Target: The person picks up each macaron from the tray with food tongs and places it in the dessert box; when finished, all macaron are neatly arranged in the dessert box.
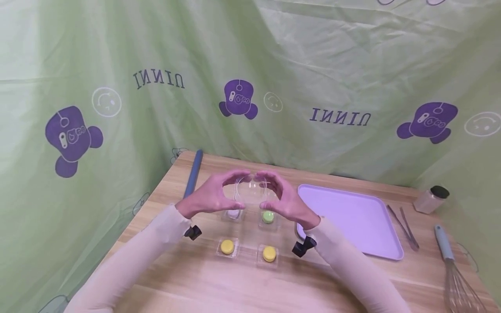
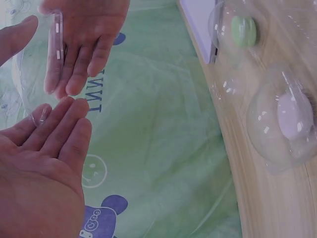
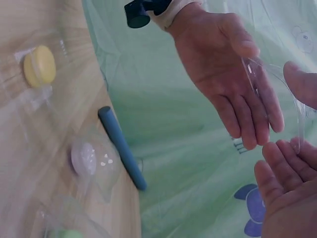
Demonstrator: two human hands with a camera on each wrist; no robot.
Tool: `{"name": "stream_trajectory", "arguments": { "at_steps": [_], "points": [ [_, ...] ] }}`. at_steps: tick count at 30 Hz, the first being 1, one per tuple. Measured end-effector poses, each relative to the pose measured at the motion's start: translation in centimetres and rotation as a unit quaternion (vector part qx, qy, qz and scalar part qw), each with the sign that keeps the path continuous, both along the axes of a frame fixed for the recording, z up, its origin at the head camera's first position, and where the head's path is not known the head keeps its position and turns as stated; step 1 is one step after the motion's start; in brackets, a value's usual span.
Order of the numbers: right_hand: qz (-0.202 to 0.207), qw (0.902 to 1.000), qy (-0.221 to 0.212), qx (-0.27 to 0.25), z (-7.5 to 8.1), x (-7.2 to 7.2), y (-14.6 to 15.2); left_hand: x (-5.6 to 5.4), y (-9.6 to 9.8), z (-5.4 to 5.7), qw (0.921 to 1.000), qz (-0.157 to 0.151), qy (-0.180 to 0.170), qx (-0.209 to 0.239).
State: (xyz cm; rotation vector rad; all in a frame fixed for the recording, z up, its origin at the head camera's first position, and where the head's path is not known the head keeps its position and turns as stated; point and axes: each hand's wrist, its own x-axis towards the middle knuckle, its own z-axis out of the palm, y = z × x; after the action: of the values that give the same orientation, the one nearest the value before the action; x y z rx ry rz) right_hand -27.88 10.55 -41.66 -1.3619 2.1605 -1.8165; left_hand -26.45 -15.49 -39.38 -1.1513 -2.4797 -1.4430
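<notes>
My left hand [image 1: 211, 194] and right hand [image 1: 286, 199] hold a clear plastic dome lid [image 1: 252, 191] between them, above the table. Thumbs and index fingers grip its opposite edges; in the right wrist view the other fingers extend loosely. Below the hands are a pale macaron [image 1: 233, 213] and a green macaron [image 1: 268, 217], each in clear plastic packaging. Nearer to me, a left yellow macaron [image 1: 227, 247] and a right yellow macaron [image 1: 269, 254] sit on clear square bases. A clear dome [image 2: 262, 124] surrounds the pale macaron in the left wrist view.
A lilac tray [image 1: 352, 217] lies to the right on the wooden table [image 1: 188, 278]. Beyond it are metal tongs [image 1: 407, 228], a dark-lidded jar [image 1: 430, 200] and a whisk [image 1: 446, 248]. A blue rod [image 1: 193, 174] lies at back left. Green curtains [image 1: 274, 143] enclose the table.
</notes>
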Motion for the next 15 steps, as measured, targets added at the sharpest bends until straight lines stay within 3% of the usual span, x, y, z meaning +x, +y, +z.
{"name": "stream_trajectory", "arguments": {
  "at_steps": [9, 15],
  "points": [
    [-0.067, 0.9946, 0.066, 0.045, -1.6, 1.8, -0.9, 2.0, -1.0, -0.9, 0.9930, 0.066, 0.087, -0.046],
    [-0.104, 0.9699, 0.189, 0.113, -3.1, 3.3, -1.3, 3.6, -1.7, -2.8, 0.9908, 0.080, 0.093, -0.056]
  ]
}}
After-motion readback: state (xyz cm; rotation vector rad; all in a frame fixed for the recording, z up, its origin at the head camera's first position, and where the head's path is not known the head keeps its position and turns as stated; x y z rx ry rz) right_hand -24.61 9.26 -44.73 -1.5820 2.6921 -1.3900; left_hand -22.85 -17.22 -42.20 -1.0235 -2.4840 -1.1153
